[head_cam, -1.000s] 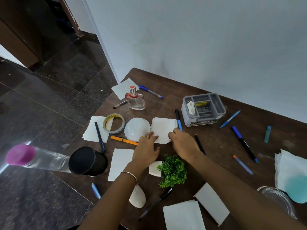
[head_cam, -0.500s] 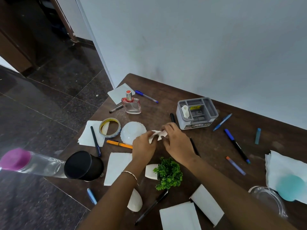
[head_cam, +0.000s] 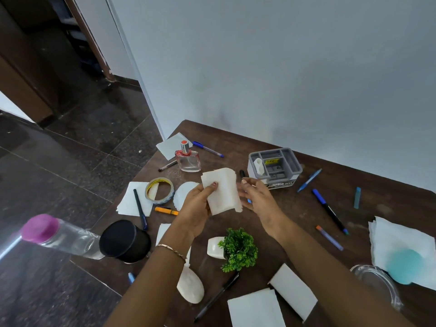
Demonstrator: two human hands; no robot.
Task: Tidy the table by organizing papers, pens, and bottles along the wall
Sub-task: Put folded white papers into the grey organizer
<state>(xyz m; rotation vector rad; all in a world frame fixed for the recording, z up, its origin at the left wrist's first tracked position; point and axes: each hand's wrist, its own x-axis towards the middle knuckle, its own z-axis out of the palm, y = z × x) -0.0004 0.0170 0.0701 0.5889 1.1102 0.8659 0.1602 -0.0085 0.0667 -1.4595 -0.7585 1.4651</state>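
My left hand (head_cam: pixel 197 208) grips a small stack of white paper squares (head_cam: pixel 223 190), lifted above the brown table (head_cam: pixel 295 208). Just right of the stack, my right hand (head_cam: pixel 258 197) hovers with relaxed fingers and holds nothing. More white papers lie at the left (head_cam: pixel 132 200), the far corner (head_cam: pixel 168 145), the near edge (head_cam: pixel 256 309) and the right (head_cam: pixel 396 234). Pens are scattered about: blue ones (head_cam: pixel 207 149) (head_cam: pixel 309 180) (head_cam: pixel 329 210), an orange one (head_cam: pixel 166 210), a black one (head_cam: pixel 215 297). A glass perfume bottle (head_cam: pixel 188 159) stands near the far corner.
A grey organizer tray (head_cam: pixel 274 167) sits near the wall. A tape roll (head_cam: pixel 160 190), a black cup (head_cam: pixel 125 240), a clear bottle with a pink cap (head_cam: pixel 61 236), a small green plant (head_cam: pixel 237 249) and a glass dish (head_cam: pixel 377 283) crowd the table. The table's left edge drops to dark floor.
Both hands gathered the paper squares off the table and lifted them. My left hand now holds the stack alone; my right hand has let go and drawn slightly right.
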